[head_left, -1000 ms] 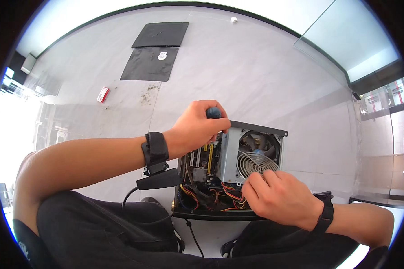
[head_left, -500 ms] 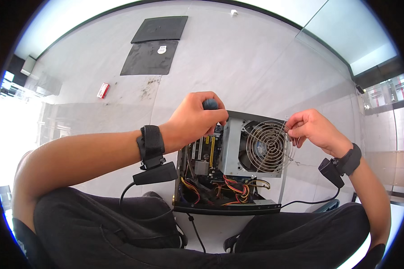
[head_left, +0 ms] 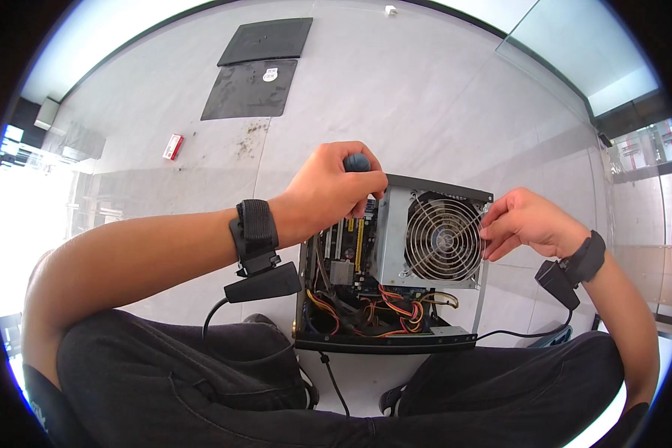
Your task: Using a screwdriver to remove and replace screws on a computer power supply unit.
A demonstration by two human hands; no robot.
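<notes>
An opened computer case (head_left: 384, 346) lies between my legs, its circuit board and coloured cables exposed. In its right part sits a silver power supply (head_left: 393, 246) with a fan. Over that fan rests a round wire fan guard (head_left: 425, 257), its rings lined up with the opening. My right hand (head_left: 534, 226) pinches the guard's right edge between thumb and fingers. My left hand (head_left: 332, 185) is closed round a tool with a rounded blue-grey handle (head_left: 356, 163), likely a screwdriver, above the board. The tool's shaft and tip are hidden by the hand.
Two flat black panels (head_left: 250, 89) lie on the floor (head_left: 396, 89) at the far left. Nearer is a small red and white box (head_left: 173, 146), with dark specks beside it. Cables run from the black devices strapped to both wrists. A small white object (head_left: 390, 10) lies far off.
The fan guard has shifted left and down from a tilted position, and now lies flat over the power supply fan. My left hand, still gripping the tool, has moved slightly right and up.
</notes>
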